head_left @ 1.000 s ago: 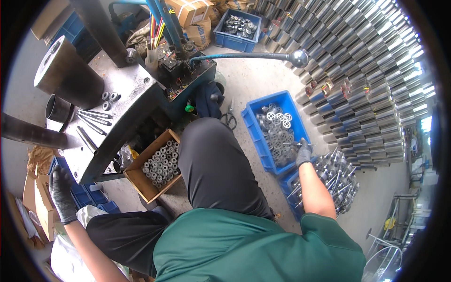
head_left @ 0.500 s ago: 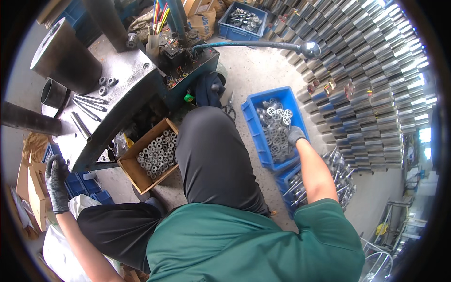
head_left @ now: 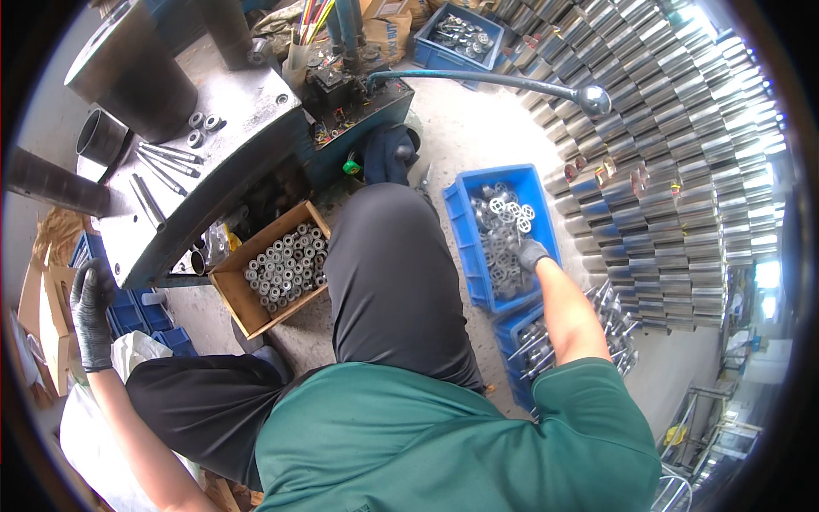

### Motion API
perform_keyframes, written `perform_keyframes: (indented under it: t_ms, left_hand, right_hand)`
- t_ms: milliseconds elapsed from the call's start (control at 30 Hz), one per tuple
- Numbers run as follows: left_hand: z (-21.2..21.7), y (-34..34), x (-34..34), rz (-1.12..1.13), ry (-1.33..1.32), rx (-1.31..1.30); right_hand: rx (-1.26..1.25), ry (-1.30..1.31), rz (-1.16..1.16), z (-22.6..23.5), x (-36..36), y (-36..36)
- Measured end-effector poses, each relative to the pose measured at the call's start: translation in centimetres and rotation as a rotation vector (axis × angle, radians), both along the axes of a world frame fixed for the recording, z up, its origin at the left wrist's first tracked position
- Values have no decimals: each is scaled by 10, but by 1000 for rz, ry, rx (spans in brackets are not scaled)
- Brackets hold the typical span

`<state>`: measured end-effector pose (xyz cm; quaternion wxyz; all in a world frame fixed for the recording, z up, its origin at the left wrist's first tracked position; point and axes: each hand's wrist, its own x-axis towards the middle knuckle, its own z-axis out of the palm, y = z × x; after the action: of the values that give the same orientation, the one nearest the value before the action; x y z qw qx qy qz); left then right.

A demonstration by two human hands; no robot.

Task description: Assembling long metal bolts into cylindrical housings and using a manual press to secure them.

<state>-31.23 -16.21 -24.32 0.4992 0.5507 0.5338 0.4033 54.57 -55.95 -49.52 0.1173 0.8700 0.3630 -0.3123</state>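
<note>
My right hand (head_left: 533,254), in a grey glove, reaches into a blue plastic bin (head_left: 461,224). Its fingers are bent and closed at a round openwork metal part in the heap; the fingertips are partly hidden. Lighter openwork metal discs (head_left: 512,210) lie on top of the greyer ones farther back. At the far left my left hand (head_left: 91,314), also gloved, is raised beside the front corner of the metal machine table (head_left: 256,90). Its fingers are loosely bent and slightly apart, with nothing visible in them.
A wooden box (head_left: 232,294) of small metal rings stands left of my knee. Another blue bin (head_left: 510,341) holds long-stemmed metal parts. Stacked shiny tubes (head_left: 674,196) rise on the right. Metal rods (head_left: 164,171) lie on the table. A ball-ended lever (head_left: 593,101) stretches across the far side.
The view has shifted slightly. My right hand is a little deeper among the parts toward the bin's near half. My left hand stays raised by the table corner.
</note>
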Motion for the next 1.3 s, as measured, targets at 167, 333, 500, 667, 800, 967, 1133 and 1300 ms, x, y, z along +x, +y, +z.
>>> perform_keyframes:
  t_ms: [167,333,500,667,800,967,1133,1300]
  left_hand:
    - [0,-2,0,6,8,-1]
    - [4,-7,-7,35,3,-14]
    - [-2,-6,-2,16,2,-29]
    - [7,-15,-1,84,53,-44]
    - [3,-12,-9,58,36,-54]
    - [2,-3,-14,30,55,-49]
    - [3,-9,27,-4,31,4]
    - [12,-12,23,10,60,25]
  right_hand:
    - [-58,7,119,-29,16,-15]
    - [139,168,-43,-42,13,-18]
    - [353,526,-479,-45,17,-38]
    - [137,425,-684,-13,-8,-26]
    - [40,437,-810,1,-13,-26]
    - [100,531,-955,-11,-9,-30]
    - [337,458,-940,-40,2,-66]
    - [543,486,-650,-21,-36,-78]
